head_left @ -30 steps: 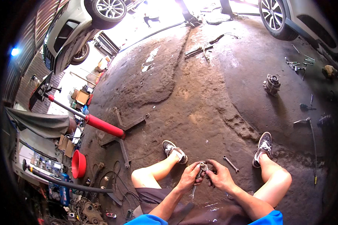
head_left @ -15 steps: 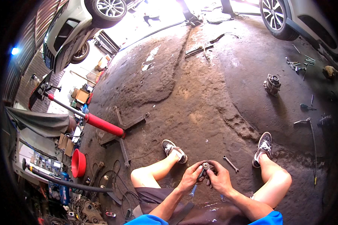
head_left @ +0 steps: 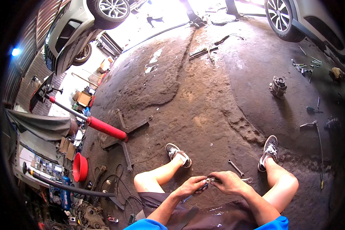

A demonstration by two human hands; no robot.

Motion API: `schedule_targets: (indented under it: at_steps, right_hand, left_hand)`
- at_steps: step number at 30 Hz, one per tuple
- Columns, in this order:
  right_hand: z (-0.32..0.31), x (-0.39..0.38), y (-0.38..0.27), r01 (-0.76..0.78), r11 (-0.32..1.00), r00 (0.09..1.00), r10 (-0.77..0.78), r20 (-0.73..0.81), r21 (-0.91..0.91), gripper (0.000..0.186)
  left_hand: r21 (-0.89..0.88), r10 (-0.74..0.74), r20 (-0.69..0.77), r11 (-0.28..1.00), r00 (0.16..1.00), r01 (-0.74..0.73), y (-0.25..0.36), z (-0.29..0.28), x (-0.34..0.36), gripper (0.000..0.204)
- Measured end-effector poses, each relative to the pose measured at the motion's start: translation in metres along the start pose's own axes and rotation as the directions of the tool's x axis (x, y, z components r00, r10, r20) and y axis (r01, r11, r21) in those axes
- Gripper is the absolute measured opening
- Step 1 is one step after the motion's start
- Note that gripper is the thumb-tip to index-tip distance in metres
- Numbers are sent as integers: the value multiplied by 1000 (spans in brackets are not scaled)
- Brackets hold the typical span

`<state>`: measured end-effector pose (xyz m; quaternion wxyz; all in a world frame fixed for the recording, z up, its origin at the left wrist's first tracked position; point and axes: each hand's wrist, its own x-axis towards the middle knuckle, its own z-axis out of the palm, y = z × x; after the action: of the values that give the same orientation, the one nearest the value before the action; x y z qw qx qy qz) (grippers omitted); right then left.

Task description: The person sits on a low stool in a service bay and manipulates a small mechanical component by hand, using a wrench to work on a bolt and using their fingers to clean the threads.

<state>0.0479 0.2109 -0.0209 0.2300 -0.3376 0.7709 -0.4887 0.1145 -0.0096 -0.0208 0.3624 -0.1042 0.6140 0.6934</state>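
My left hand (head_left: 192, 186) is closed on a small round metal part (head_left: 208, 180) at its fingertips. A thin blue piece (head_left: 186, 199) sticks out below that hand; what it belongs to is hidden. My right hand (head_left: 229, 182) is closed on a wrench, and the wrench's ring end (head_left: 249, 179) shows past the hand on the right. The fingers of my right hand meet the metal part, and the wrench's other end is covered by them. Just beyond, a second wrench (head_left: 236, 168) lies on the floor.
An alternator (head_left: 278, 87) stands on the floor at the right, with scattered sockets and tools (head_left: 303, 67) farther off. A long-handled ratchet (head_left: 317, 145) lies nearer. At left are a red stand (head_left: 107, 128), a red basin (head_left: 80, 167) and cables. Raised cars (head_left: 71, 28) stand beyond.
My right hand has turned and shifted right, and the wrench's ring end now shows beside it. The left hand has tilted over sideways, and the blue piece has swung left and lower.
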Motion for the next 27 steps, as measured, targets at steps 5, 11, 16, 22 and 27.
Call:
schedule_targets:
  at_steps: [5, 11, 16, 22, 27]
  right_hand:
    - [7, -1, -6, -100, 955, 986, 134, -103, 280, 32]
    - [17, -2, -6, -119, 941, 978, 165, -124, 317, 33]
    - [23, -1, -16, -264, 816, 925, 365, -105, 514, 29]
    - [44, 0, -16, -105, 858, 842, 346, -413, 503, 29]
    - [31, 0, -1, 16, 940, 872, 154, -464, 342, 26]
  left_hand:
    - [-186, 71, -154, 977, 986, -99, 1, 10, 3, 31]
    - [-234, 76, -191, 965, 979, -121, -8, 14, 10, 30]
    - [-122, 168, -240, 972, 956, -201, -10, 13, 15, 29]
    - [-10, 268, -438, 953, 858, -303, -7, 36, 29, 25]
    - [94, 300, -400, 953, 866, -287, -10, 36, 33, 25]
